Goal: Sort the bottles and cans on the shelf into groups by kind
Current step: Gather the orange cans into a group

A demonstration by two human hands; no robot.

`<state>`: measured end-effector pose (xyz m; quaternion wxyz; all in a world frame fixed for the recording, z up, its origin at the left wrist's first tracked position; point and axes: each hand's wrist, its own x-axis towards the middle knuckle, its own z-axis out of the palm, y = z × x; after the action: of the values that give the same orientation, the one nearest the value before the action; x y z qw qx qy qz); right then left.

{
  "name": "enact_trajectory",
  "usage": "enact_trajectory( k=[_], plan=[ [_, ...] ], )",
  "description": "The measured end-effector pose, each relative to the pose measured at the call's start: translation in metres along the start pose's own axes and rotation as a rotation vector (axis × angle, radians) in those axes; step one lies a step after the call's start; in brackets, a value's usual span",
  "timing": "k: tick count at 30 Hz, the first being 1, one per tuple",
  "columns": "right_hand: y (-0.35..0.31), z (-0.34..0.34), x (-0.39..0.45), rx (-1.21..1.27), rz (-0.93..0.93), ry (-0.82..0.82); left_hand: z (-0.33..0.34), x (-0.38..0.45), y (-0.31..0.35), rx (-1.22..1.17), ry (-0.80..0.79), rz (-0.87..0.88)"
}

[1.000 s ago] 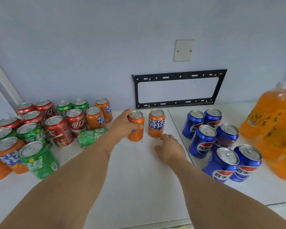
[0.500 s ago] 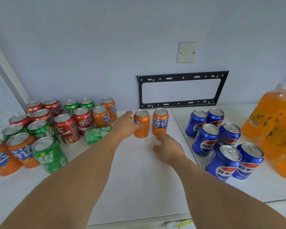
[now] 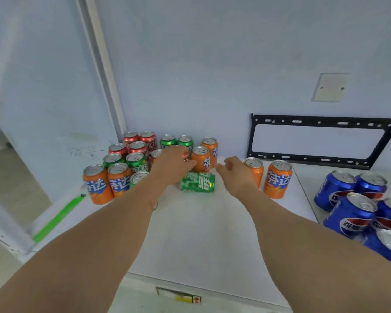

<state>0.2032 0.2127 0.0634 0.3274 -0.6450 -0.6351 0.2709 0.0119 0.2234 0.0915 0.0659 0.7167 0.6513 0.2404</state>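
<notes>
Left hand [image 3: 172,162] is wrapped round a red can [image 3: 185,155] in the mixed pile, probably pulling it out; right hand [image 3: 235,173] hangs loose and empty beside the orange cans [image 3: 278,179].

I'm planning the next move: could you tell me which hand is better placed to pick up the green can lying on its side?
Right. The right hand hangs open beside the tipped green can, while the left hand reaches among the upright cans.
</notes>
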Motion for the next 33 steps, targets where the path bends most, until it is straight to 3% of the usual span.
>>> enact_trajectory(
  k=[7, 13, 20, 26, 33],
  plan=[
    [-0.033, 0.001, 0.09, 0.263, 0.135, 0.093, 0.018, 0.069, -0.012, 0.196, -0.087, 0.131],
    [-0.025, 0.014, 0.14, 0.291, 0.219, -0.003, 0.043, 0.103, -0.012, 0.326, -0.309, 0.148],
    [-0.022, 0.032, 0.174, 0.185, 0.282, -0.173, 0.058, 0.114, -0.016, 0.287, -0.348, 0.132],
    [-0.01, 0.039, 0.185, 0.257, 0.279, -0.243, 0.055, 0.117, -0.016, 0.219, -0.381, 0.127],
    [-0.01, 0.027, 0.18, 0.309, 0.243, -0.054, 0.04, 0.124, -0.015, 0.093, -0.393, 0.02]
  ],
)
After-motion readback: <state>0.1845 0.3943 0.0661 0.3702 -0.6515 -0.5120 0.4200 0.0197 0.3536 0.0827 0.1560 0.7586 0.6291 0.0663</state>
